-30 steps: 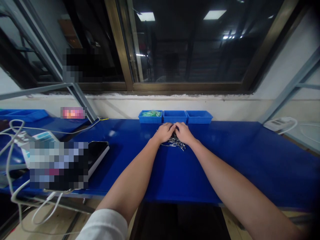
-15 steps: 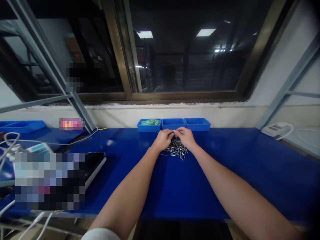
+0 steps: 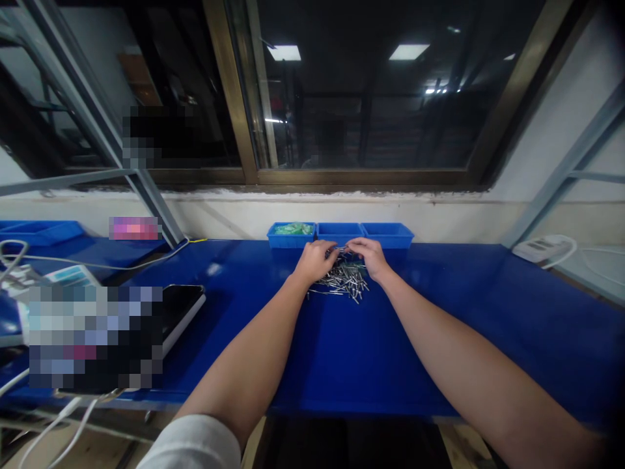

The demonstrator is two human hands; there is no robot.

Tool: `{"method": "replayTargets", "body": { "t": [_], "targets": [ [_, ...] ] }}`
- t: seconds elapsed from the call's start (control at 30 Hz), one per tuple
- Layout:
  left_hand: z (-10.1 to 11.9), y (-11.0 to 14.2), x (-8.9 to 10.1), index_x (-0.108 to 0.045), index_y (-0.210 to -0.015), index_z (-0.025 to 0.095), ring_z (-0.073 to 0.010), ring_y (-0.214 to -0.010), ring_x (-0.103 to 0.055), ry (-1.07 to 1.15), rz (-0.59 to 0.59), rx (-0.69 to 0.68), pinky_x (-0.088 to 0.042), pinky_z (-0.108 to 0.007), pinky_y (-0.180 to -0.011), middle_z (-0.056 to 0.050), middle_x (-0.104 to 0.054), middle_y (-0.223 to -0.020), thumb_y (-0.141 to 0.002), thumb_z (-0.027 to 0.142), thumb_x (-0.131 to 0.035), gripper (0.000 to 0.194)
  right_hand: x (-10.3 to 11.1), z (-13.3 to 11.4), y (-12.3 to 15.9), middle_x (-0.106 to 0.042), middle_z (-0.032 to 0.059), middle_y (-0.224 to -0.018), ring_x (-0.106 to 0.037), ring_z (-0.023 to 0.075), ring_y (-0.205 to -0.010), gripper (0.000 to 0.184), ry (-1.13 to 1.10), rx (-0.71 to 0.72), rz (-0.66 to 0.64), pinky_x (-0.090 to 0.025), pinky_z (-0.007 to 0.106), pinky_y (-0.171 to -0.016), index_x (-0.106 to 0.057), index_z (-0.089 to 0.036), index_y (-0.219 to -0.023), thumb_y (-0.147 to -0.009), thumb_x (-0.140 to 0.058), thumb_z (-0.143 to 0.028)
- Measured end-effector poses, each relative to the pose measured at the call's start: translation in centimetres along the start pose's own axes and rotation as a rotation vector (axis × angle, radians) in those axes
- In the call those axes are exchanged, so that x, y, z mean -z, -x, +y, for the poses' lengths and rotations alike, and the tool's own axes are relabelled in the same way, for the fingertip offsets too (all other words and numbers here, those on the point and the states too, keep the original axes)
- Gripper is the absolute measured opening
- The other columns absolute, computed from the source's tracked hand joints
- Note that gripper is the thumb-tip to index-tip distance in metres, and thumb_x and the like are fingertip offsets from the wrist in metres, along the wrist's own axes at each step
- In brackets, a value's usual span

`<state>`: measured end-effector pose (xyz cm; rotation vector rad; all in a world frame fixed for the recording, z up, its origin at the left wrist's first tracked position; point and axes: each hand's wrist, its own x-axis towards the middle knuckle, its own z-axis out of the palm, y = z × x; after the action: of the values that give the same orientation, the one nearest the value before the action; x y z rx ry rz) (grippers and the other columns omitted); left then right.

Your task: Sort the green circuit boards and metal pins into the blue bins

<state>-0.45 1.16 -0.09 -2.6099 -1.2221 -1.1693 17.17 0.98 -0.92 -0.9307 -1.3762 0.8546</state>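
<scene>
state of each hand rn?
Left hand: curled over the left of the pins; can't tell if its grip holds any.
Right hand: fingers bent above the pins; too small to tell if it holds one.

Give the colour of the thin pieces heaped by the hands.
The thin pieces are mostly silvery grey, best seen in the head view.

Rectangular light panels glow in a dark window above a dim blue desk marked by pale glare and soft shadow. Wide-angle distortion stretches the edges, the right corners fall black, thin metal pins look slightly soft, and pixelated blocks mask patches at left.
</scene>
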Motion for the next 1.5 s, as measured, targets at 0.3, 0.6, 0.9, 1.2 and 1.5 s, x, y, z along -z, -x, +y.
{"method": "replayTargets", "body": {
  "t": [0.3,0.6,0.9,1.2,1.5],
  "targets": [
    [-1.7,0.1,0.1,-0.069,-0.095,0.02,-0.0188,-0.072,-0.063,-0.028,-0.023,0.242,-0.047,-0.028,-0.07,-0.004,-0.07,-0.076,-0.085,0.036,-0.048,0.028,0.4,0.9,-0.3,-0.07,0.0033,-0.073,-0.062,0.0204,-0.075,0.022,0.089,0.018,-0.022,-0.045,0.033,-0.073,-0.068,-0.018,-0.076,-0.063,-0.063,-0.034],
    [-0.4,-0.5,0.0,-0.068,-0.091,0.019,-0.0178,-0.084,-0.062,-0.076,-0.174,-0.012,-0.046,-0.028,-0.078,-0.006,-0.068,-0.09,-0.089,0.027,-0.041,0.028,-0.3,0.9,0.0,-0.069,0.0031,-0.076,-0.06,0.019,-0.076,0.017,0.187,0.162,-0.186,-0.044,0.034,-0.077,-0.071,-0.018,-0.078,-0.064,-0.063,-0.023],
    [-0.9,-0.6,-0.4,-0.068,-0.088,0.017,-0.0171,-0.082,-0.061,-0.036,-0.168,-0.029,-0.045,-0.027,-0.078,-0.007,-0.067,-0.087,-0.089,0.025,-0.043,0.027,-0.1,0.7,-0.1,-0.069,0.0018,-0.077,-0.061,0.0192,-0.077,0.019,0.118,0.106,-0.202,-0.046,0.034,-0.078,-0.071,-0.02,-0.079,-0.063,-0.065,-0.029],
    [-0.8,-0.6,-0.5,-0.066,-0.095,0.018,-0.0166,-0.088,-0.06,0.039,-0.124,-0.036,-0.045,-0.028,-0.082,-0.006,-0.068,-0.093,-0.089,0.023,-0.043,0.025,0.0,0.7,-0.1,-0.071,0.0024,-0.08,-0.063,0.0214,-0.081,0.02,0.12,0.101,-0.15,-0.046,0.035,-0.08,-0.072,-0.021,-0.079,-0.065,-0.063,-0.031],
    [-0.9,-0.8,-0.6,-0.066,-0.093,0.016,-0.018,-0.088,-0.061,0.03,-0.086,0.004,-0.046,-0.03,-0.083,-0.008,-0.068,-0.093,-0.088,0.021,-0.044,0.024,-0.2,0.0,0.0,-0.071,0.003,-0.085,-0.061,0.0215,-0.084,0.024,0.242,0.157,-0.161,-0.045,0.034,-0.077,-0.072,-0.021,-0.084,-0.063,-0.065,-0.03]
  ]
}}
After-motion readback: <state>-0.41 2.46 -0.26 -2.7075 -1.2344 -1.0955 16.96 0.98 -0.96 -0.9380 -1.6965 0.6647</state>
